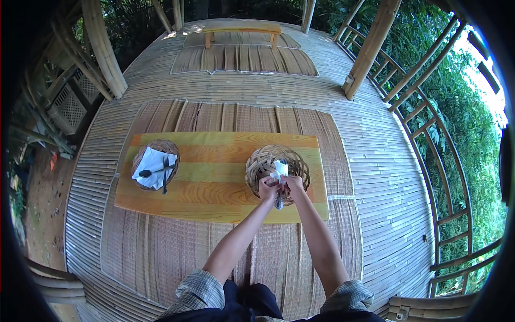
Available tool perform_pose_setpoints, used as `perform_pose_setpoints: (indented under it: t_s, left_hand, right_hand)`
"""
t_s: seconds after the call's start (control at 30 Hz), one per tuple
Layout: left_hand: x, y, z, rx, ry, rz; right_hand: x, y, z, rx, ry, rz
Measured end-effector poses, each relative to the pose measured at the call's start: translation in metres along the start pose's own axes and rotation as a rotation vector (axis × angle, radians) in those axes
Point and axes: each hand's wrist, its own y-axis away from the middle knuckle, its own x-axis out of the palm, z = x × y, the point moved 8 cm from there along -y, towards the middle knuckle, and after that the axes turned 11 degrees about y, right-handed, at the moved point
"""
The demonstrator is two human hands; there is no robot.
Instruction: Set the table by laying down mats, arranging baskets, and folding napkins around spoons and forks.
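Both my hands meet over a round woven wicker basket at the right end of the low wooden table. My left hand and my right hand are closed, side by side, on a white napkin wrapped round some cutlery. Fork tines show above the napkin, and metal handles stick out below my fingers. My fingers hide how the napkin is folded. On the table's left end, a wicker plate bears a spread white napkin with a spoon and a fork crossed on it.
Woven mats lie under the table on a bamboo slat floor. A second low table stands on mats at the far end. Bamboo posts and a curved railing border the right side, with greenery beyond.
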Motion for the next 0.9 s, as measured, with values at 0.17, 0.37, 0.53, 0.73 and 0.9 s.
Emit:
perform_pose_setpoints:
  t_s: [0.17,0.37,0.53,0.73,0.9]
  left_hand:
    - [-0.005,-0.016,0.01,0.079,-0.141,-0.101]
    - [-0.013,-0.025,0.005,0.194,-0.412,-0.143]
    - [0.001,-0.013,0.003,0.221,-0.495,-0.133]
    - [-0.007,0.0,-0.023,0.354,-0.587,-0.112]
    - [-0.025,0.031,-0.058,0.55,-0.563,-0.069]
  right_hand:
    - [-0.006,-0.032,-0.013,-0.062,0.223,-0.107]
    - [-0.003,-0.025,0.006,-0.267,0.643,-0.268]
    - [-0.013,-0.031,0.0,-0.286,0.662,-0.237]
    - [-0.012,0.002,0.019,-0.428,0.76,-0.246]
    - [-0.021,0.069,0.042,-0.618,0.828,-0.34]
